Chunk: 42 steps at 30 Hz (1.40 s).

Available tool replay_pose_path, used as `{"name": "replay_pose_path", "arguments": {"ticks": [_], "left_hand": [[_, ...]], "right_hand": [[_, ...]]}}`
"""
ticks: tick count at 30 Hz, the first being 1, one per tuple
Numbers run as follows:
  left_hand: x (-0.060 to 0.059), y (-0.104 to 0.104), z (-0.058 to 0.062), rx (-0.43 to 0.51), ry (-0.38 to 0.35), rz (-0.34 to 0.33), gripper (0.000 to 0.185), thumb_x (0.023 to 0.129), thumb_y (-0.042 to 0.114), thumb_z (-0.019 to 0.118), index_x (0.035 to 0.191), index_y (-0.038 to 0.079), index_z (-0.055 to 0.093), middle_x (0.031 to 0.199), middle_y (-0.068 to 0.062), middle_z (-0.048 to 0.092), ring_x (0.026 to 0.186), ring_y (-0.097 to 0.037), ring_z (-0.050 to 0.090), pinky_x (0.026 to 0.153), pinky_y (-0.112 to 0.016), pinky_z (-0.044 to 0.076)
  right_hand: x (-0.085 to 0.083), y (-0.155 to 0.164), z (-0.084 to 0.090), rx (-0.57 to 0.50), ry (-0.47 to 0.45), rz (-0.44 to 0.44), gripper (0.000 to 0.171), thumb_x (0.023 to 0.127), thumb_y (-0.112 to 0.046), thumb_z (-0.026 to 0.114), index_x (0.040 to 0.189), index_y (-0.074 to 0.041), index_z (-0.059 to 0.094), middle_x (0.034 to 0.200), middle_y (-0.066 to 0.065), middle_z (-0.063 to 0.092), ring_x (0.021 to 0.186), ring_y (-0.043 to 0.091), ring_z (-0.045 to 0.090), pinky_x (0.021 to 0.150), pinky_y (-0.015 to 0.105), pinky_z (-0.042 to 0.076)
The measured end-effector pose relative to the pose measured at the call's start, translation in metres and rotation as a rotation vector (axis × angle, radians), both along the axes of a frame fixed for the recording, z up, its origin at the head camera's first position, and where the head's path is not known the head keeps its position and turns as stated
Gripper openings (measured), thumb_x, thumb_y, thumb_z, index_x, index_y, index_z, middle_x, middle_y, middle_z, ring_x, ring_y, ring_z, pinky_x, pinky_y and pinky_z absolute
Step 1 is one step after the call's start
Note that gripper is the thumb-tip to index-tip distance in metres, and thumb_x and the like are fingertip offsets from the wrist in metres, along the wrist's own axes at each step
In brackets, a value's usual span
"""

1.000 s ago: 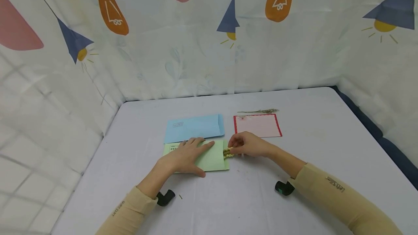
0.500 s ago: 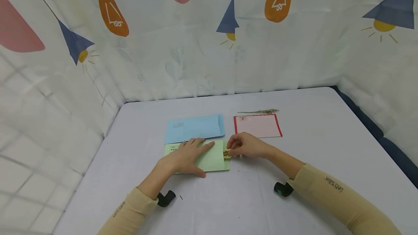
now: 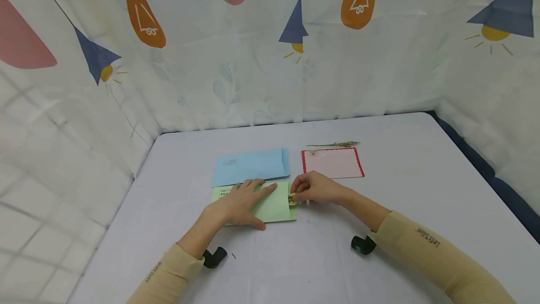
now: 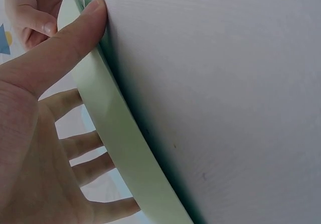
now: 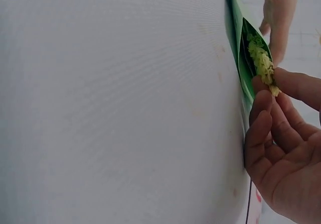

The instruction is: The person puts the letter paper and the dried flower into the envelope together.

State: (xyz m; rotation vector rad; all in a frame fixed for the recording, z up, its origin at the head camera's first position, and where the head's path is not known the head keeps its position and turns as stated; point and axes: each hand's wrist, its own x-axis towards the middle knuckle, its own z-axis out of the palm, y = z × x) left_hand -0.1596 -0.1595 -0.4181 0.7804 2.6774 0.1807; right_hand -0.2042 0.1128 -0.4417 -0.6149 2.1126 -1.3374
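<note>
A pale green envelope (image 3: 276,206) lies on the white table, its opening facing right. My left hand (image 3: 238,206) rests on it with fingers spread; in the left wrist view the thumb (image 4: 80,30) reaches the near edge. At the opening, my right hand (image 3: 319,187) pinches the end of a bunch of dried yellow-green flowers (image 5: 262,62) between thumb and fingers. Most of the bunch sits inside the mouth of the envelope, which gapes around it in the right wrist view. How far in it reaches is hidden.
Just behind the green envelope lies a blue envelope (image 3: 251,165). A pink card with a red border (image 3: 335,163) is to its right, with a thin dried sprig (image 3: 337,144) beyond. A small stem bit (image 3: 234,255) lies near the left wrist.
My right hand has moved slightly left, pushing the dried flowers further into the green envelope, so less of the bunch sticks out. The left hand has stayed in place.
</note>
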Motion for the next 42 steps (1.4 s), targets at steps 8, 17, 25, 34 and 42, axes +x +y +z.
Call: {"name": "replay_pose_path", "arguments": {"ticks": [8,17,25,34,42], "left_hand": [[0.0,0.0,0.0,-0.004,-0.001,0.003,0.105,0.08,0.056,0.084,0.164,0.03,0.028,0.163,-0.01,0.03,0.147,-0.036,0.03,0.115,-0.062,0.027],[-0.001,-0.001,-0.002,-0.007,0.006,0.0,0.106,0.08,0.057,0.084,0.165,0.03,0.027,0.163,-0.01,0.029,0.147,-0.035,0.03,0.114,-0.062,0.027],[-0.001,-0.002,-0.002,0.001,0.008,-0.001,0.105,0.08,0.056,0.085,0.164,0.03,0.028,0.163,-0.01,0.029,0.147,-0.034,0.029,0.114,-0.061,0.027],[-0.001,0.0,-0.002,-0.003,0.007,0.0,0.104,0.08,0.056,0.084,0.164,0.03,0.029,0.162,-0.009,0.03,0.147,-0.034,0.03,0.114,-0.06,0.027],[-0.001,-0.001,-0.002,-0.002,0.012,-0.003,0.104,0.081,0.056,0.084,0.164,0.03,0.028,0.162,-0.009,0.03,0.146,-0.034,0.03,0.114,-0.06,0.028]], "right_hand": [[0.0,0.001,0.001,0.068,0.024,-0.023,0.012,0.093,-0.016,0.077,0.097,-0.007,0.071,0.081,0.004,0.071,0.064,0.017,0.056,0.059,0.029,0.048],[-0.002,-0.004,0.0,0.056,0.044,0.027,0.009,0.094,-0.018,0.077,0.099,-0.011,0.074,0.082,0.004,0.071,0.064,0.016,0.057,0.058,0.028,0.048],[-0.003,-0.007,-0.001,0.062,0.032,0.031,0.01,0.092,-0.016,0.077,0.099,-0.01,0.073,0.08,0.002,0.072,0.066,0.015,0.058,0.061,0.027,0.05],[-0.004,-0.009,-0.002,0.03,-0.006,0.028,0.016,0.091,-0.011,0.079,0.101,-0.005,0.068,0.079,0.006,0.075,0.069,0.019,0.066,0.064,0.028,0.051],[-0.005,-0.012,-0.002,0.009,-0.041,0.016,0.017,0.094,-0.009,0.074,0.102,-0.003,0.06,0.079,0.009,0.075,0.072,0.022,0.069,0.066,0.027,0.051]]}}
